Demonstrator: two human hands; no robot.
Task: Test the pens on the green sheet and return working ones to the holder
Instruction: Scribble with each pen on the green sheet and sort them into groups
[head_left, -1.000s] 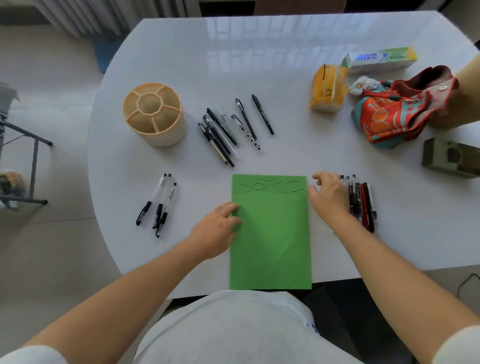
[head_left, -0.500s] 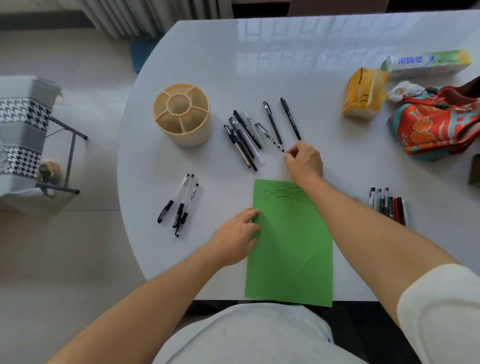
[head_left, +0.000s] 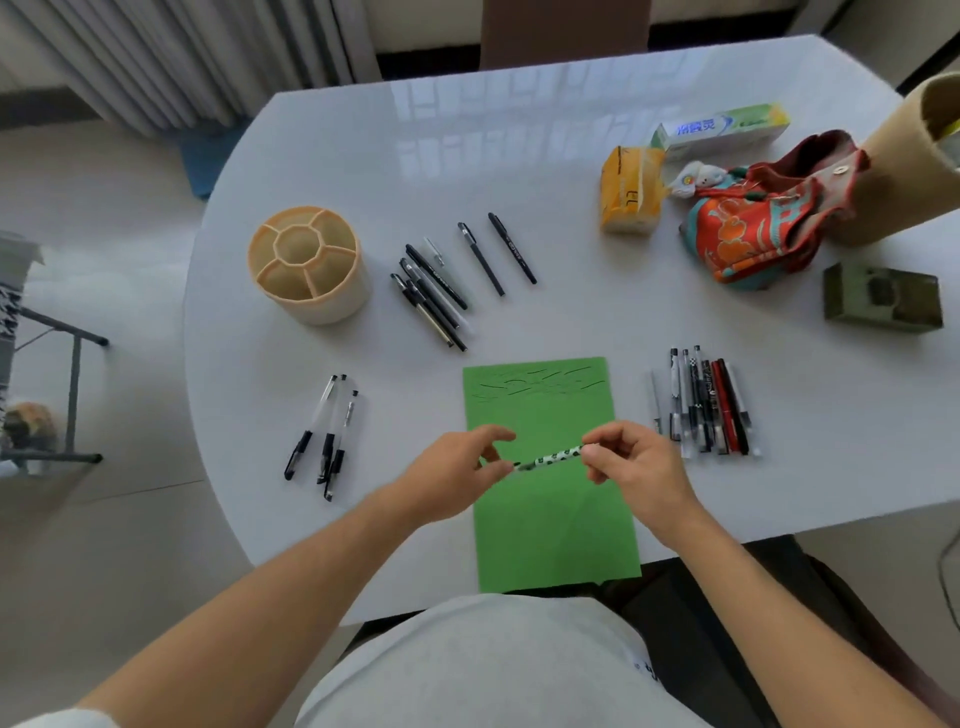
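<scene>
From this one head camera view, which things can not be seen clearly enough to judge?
- Pen cap: the spotted pen is held between left hand and right hand; fingers cover both ends.
- Holder: compartment bottoms in shadow.
- Ink marks on the green sheet: too small to match to pens.
- Tube: cut off by the right edge.

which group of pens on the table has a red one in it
The group right of the green sheet, beside the right hand: its red pen stands out. The other groups show only black, clear and pale pens.
</scene>
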